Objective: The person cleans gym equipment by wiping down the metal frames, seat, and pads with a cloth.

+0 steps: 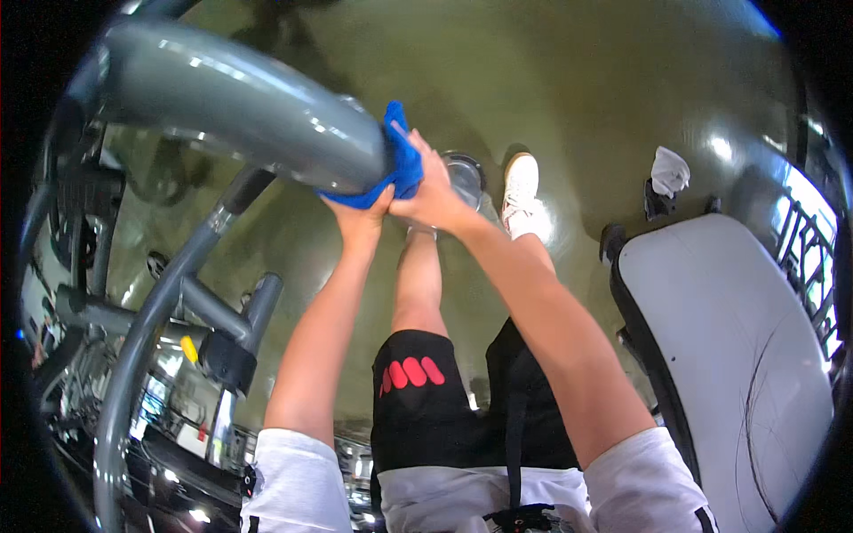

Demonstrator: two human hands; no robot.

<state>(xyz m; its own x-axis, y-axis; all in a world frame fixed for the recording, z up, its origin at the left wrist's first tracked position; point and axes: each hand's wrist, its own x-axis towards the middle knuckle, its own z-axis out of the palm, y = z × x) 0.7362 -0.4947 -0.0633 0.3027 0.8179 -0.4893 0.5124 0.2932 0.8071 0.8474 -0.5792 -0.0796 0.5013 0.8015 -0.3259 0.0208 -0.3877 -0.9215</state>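
A blue cloth (404,163) is wrapped around the lower end of a thick grey metal tube (266,113) of a gym machine. My left hand (360,216) holds the cloth's lower edge against the underside of the tube end. On the right side of that end, my right hand (430,183) presses the cloth, fingers pointing up. The two hands meet near the cloth's lower fold. Part of the fingers and the tube's end face are hidden by cloth and hands.
A curved grey frame tube (143,333) with a yellow knob (189,348) stands at left. A grey-topped padded bench (720,320) is at right, with a crumpled white cloth (670,172) beyond it. A round grey base (464,180) lies near my white shoe (521,183).
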